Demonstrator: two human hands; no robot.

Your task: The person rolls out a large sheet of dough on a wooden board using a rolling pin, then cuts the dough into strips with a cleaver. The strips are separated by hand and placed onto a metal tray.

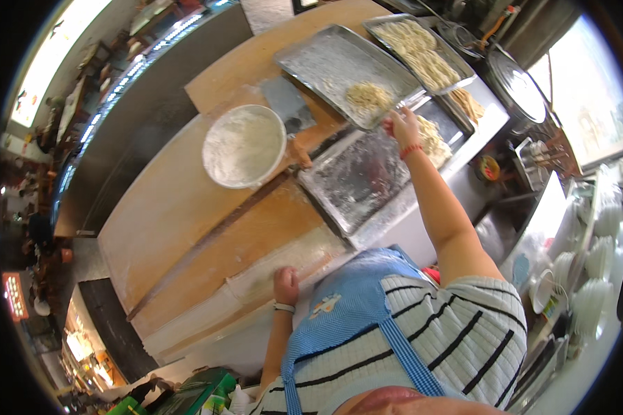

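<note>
My right hand (402, 127), a red bracelet at its wrist, is at the near right rim of a floured metal tray (316, 65). Its fingers are curled, and whether they grip the rim cannot be made out. A small clump of noodles (368, 97) lies in that tray, just beyond the fingers. Partly hidden behind my right wrist is a pale noodle pile (435, 145). My left hand (286, 285), wearing a pale wristband, rests curled at the table's near edge, on a pale floured strip (259, 270). Nothing shows in it.
A white bowl of flour (244, 145) stands on the wooden worktop (161, 192). A long rolling pin (213, 244) lies across it. Nearer me is another floured tray (361, 176); a tray of noodles (418, 54) is at the far right. A lidded pot (516, 85) stands beyond.
</note>
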